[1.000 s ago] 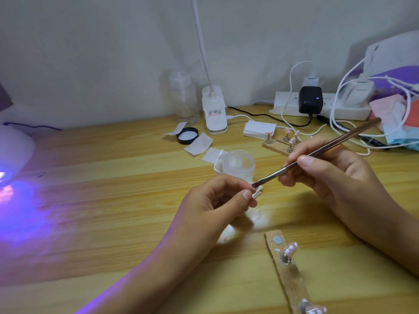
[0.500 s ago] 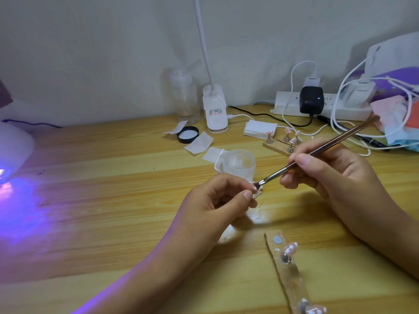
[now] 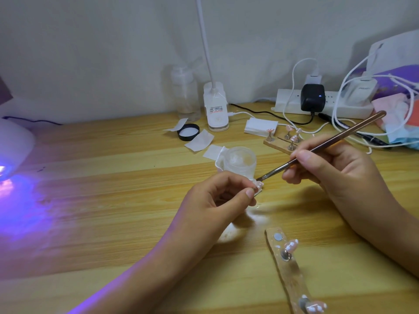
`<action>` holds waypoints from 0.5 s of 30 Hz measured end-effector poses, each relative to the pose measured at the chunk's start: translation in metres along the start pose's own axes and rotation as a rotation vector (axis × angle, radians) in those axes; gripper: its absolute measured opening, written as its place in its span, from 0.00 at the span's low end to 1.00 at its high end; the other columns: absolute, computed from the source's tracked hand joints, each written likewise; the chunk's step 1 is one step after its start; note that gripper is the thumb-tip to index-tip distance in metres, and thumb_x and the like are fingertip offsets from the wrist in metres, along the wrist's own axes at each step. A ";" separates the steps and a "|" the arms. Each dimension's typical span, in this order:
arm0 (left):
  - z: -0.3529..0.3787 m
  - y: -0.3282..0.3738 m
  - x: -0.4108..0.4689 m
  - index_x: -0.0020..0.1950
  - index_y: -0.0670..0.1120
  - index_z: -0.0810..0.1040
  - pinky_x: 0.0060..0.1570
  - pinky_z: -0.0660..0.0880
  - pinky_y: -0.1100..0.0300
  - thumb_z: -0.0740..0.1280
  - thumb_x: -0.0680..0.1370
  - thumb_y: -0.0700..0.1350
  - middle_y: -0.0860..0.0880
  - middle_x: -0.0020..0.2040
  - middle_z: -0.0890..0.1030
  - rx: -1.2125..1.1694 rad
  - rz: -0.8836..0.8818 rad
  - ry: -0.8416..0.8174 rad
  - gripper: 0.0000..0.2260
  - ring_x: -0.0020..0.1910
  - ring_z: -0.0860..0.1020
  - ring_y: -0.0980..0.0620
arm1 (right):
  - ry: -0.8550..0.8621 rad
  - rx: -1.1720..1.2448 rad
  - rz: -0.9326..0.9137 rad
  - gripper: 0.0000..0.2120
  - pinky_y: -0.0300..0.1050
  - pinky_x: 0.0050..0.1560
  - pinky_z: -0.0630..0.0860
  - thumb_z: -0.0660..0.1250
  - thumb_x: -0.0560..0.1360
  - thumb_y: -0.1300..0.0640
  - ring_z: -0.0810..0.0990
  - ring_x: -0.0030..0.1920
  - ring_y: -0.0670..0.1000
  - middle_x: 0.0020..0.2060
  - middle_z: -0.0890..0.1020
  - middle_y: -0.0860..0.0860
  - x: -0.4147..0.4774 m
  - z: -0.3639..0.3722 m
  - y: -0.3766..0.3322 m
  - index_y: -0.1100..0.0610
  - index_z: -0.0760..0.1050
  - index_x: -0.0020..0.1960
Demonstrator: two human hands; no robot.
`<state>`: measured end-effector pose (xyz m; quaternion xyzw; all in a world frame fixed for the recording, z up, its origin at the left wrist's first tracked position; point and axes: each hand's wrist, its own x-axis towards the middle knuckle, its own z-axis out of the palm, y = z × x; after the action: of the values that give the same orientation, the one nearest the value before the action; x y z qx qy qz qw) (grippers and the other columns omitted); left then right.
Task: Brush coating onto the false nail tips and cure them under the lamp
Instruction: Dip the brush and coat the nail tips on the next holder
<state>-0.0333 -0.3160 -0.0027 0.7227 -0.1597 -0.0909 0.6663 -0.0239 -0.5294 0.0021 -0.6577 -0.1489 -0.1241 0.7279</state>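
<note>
My left hand (image 3: 217, 200) pinches a small stand carrying a pink false nail tip (image 3: 259, 185) above the wooden table. My right hand (image 3: 328, 168) grips a slim bronze brush (image 3: 322, 147) like a pen, and its bristle end touches the nail tip. Just behind stands an open clear jar (image 3: 240, 163) of coating. The white curing lamp (image 3: 13, 148) sits at the far left edge and casts purple light on the table. A wooden strip (image 3: 289, 270) near the front holds two more nail tips on stands.
A second wooden strip (image 3: 280, 145) with several nail tips on stands lies behind my right hand. A black jar lid (image 3: 188, 131), paper pads, a clear bottle (image 3: 186, 96), a desk lamp base (image 3: 215, 109), a power strip (image 3: 322, 103) and tangled cables line the back.
The brush tip has slid slightly across the nail tip, and my right hand has shifted a little. My left hand has stayed in place.
</note>
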 end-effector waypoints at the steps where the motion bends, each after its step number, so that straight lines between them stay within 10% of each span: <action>1: 0.000 0.000 0.000 0.44 0.54 0.83 0.41 0.76 0.66 0.69 0.74 0.48 0.55 0.39 0.83 0.007 0.003 0.006 0.04 0.37 0.78 0.63 | 0.007 -0.001 -0.002 0.09 0.41 0.41 0.80 0.69 0.72 0.55 0.83 0.36 0.52 0.33 0.83 0.54 0.000 0.000 -0.001 0.60 0.75 0.46; 8: 0.001 -0.001 0.000 0.42 0.54 0.83 0.41 0.81 0.54 0.69 0.74 0.46 0.55 0.38 0.82 0.021 -0.010 0.012 0.04 0.38 0.78 0.58 | -0.082 0.058 0.000 0.01 0.42 0.40 0.80 0.68 0.73 0.58 0.82 0.35 0.52 0.33 0.82 0.53 -0.002 -0.002 -0.003 0.54 0.78 0.43; 15: -0.002 0.000 0.000 0.45 0.54 0.84 0.44 0.76 0.69 0.72 0.75 0.46 0.52 0.42 0.86 -0.067 -0.006 0.014 0.03 0.44 0.83 0.58 | 0.031 0.026 -0.014 0.03 0.40 0.42 0.80 0.68 0.76 0.58 0.83 0.38 0.51 0.34 0.83 0.52 0.000 -0.001 -0.001 0.58 0.76 0.46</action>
<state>-0.0324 -0.3142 -0.0025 0.7013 -0.1498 -0.0933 0.6907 -0.0239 -0.5301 0.0031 -0.6449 -0.1439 -0.1376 0.7379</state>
